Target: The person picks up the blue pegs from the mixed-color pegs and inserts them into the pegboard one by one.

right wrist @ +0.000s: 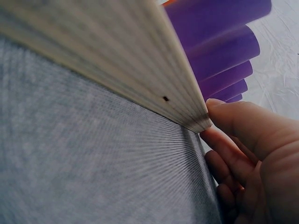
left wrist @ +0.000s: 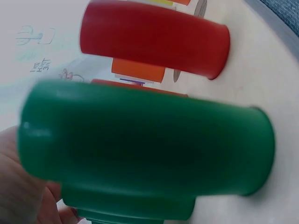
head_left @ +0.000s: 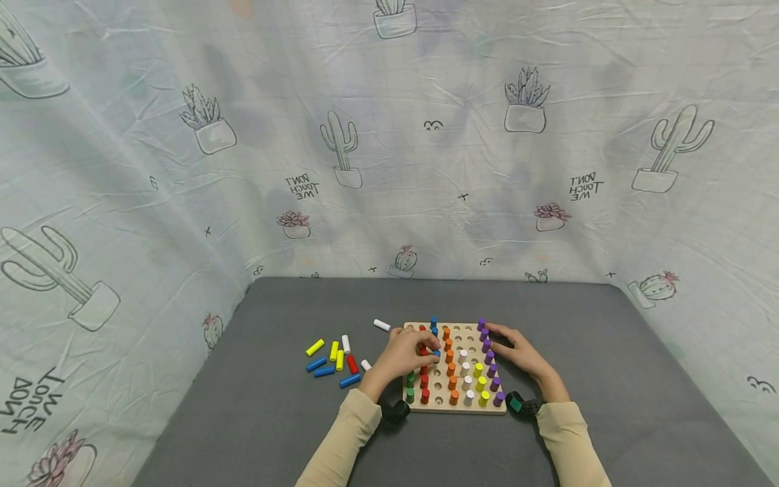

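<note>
Your open room lies on the bench [head_left: 608, 352] toward its right edge and along the near edge below the pegboard [head_left: 453, 406]. Toward the left edge, loose pegs [head_left: 333, 358] lie scattered just beside the board, and 1 white peg [head_left: 382, 325] sits off its far left corner. Upright pegs crowd the board, and the cloth backdrop [head_left: 389, 169] walls in the far, left and right edges.

Grey felt tabletop [head_left: 608, 352], boxed in on three sides by wrinkled pale cloth backdrop [head_left: 462, 155] printed with cacti, evenly lit.
</note>
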`<state>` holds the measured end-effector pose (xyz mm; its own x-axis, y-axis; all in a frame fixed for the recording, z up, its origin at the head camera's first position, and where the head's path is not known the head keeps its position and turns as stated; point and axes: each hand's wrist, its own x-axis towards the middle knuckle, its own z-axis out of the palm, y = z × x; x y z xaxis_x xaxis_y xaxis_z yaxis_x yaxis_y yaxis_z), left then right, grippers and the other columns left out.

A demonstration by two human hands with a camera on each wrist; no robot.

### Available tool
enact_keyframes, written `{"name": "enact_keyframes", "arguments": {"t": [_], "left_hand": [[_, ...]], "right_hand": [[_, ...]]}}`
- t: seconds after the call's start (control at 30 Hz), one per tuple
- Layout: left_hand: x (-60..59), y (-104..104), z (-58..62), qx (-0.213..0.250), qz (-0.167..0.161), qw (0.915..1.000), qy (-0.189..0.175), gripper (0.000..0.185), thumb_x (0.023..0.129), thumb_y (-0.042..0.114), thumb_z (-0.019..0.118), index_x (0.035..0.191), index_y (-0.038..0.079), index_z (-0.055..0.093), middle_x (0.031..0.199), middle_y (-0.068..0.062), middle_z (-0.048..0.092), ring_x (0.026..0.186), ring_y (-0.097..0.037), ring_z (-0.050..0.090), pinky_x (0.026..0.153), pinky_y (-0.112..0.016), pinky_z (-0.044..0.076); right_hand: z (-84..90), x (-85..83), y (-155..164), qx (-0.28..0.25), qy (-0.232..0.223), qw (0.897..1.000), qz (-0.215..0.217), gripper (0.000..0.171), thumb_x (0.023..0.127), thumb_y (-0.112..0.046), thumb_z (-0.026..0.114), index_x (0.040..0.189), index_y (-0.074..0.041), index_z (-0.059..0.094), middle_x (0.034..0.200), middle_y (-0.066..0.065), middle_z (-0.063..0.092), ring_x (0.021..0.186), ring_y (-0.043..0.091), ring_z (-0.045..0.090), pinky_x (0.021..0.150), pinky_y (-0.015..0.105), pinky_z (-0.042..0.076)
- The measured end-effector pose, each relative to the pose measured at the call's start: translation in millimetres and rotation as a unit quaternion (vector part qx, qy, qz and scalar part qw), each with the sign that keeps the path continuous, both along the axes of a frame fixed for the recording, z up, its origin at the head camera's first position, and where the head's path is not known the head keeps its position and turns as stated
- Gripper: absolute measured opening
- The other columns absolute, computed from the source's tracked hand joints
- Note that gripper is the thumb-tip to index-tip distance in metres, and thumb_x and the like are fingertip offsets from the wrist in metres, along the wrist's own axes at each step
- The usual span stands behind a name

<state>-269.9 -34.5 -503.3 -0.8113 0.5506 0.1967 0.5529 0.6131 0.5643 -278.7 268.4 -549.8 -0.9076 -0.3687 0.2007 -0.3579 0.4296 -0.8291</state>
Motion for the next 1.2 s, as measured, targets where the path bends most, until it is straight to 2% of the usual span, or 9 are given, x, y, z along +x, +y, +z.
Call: {"name": "enact_keyframes", "arguments": {"t": [0.27,0.37,0.5,0.6,0.73,0.93,1.2], "left_hand": [[-0.8,-2,4.0,0.002,0.003,1.0,-0.001,0.013,0.082,0.033,0.07,0.094,0.028,0.066,0.087,0.018,0.065,0.083,-0.009,0.052,0.097,-0.043,0.027],[-0.2,-3,6.0,0.006,0.004,1.0,0.001,0.011,0.083,0.033,0.069,0.092,0.027,0.066,0.086,0.018,0.064,0.085,-0.009,0.051,0.099,-0.044,0.027],[1.0,-6,8.0,0.017,0.003,0.9998,0.005,0.01,0.083,0.032,0.069,0.092,0.026,0.066,0.087,0.015,0.065,0.089,-0.009,0.051,0.099,-0.044,0.027],[0.7,-8,8.7,0.021,0.001,0.9997,0.015,0.01,0.084,0.031,0.069,0.092,0.026,0.066,0.089,0.014,0.065,0.088,-0.009,0.051,0.098,-0.044,0.028],[0.3,-11,9.8,0.025,-0.001,0.9994,0.026,0.01,0.084,0.029,0.068,0.093,0.025,0.066,0.088,0.013,0.065,0.086,-0.013,0.051,0.094,-0.044,0.029],[1.7,-17,11.0,0.029,0.008,0.9993,0.024,0.009,0.085,0.029,0.067,0.092,0.023,0.066,0.09,0.008,0.066,0.085,-0.019,0.053,0.095,-0.046,0.028],[3.0,-29,14.7,0.03,0.019,0.9992,0.021,0.013,0.085,0.029,0.068,0.096,0.021,0.068,0.093,0.007,0.066,0.083,-0.022,0.051,0.093,-0.048,0.026]], "right_hand": [[-0.2,-0.2,0,0.0,0.016,1.0,0.016,0.045,0.093,-0.011,0.055,0.135,0.001,0.045,0.134,0.022,0.048,0.123,0.041,0.042,0.099,0.055,0.034],[-1.8,-0.6,1,-0.001,0.021,1.0,0.021,0.044,0.093,-0.011,0.055,0.135,0.001,0.045,0.133,0.022,0.049,0.122,0.042,0.043,0.099,0.048,0.037],[-2.6,0.0,2,-0.004,0.023,0.999,0.028,0.044,0.094,-0.011,0.054,0.135,0.001,0.044,0.132,0.023,0.049,0.12,0.041,0.044,0.098,0.031,0.039],[-1.4,1.2,2,-0.007,0.024,0.999,0.03,0.045,0.094,-0.012,0.054,0.135,0.002,0.044,0.131,0.024,0.05,0.119,0.04,0.045,0.096,0.026,0.039],[0.3,2.5,2,-0.011,0.027,0.999,0.029,0.044,0.093,-0.011,0.055,0.134,0.003,0.045,0.13,0.024,0.05,0.119,0.039,0.045,0.097,0.03,0.039],[-0.9,2.5,2,-0.003,0.021,1.0,0.019,0.044,0.093,-0.013,0.055,0.134,0.001,0.046,0.132,0.022,0.05,0.12,0.036,0.045,0.098,0.036,0.039],[-0.4,2.5,1,-0.006,0.015,1.0,0.015,0.045,0.093,-0.013,0.056,0.134,0.001,0.046,0.132,0.023,0.049,0.121,0.044,0.042,0.098,0.053,0.036]]}}
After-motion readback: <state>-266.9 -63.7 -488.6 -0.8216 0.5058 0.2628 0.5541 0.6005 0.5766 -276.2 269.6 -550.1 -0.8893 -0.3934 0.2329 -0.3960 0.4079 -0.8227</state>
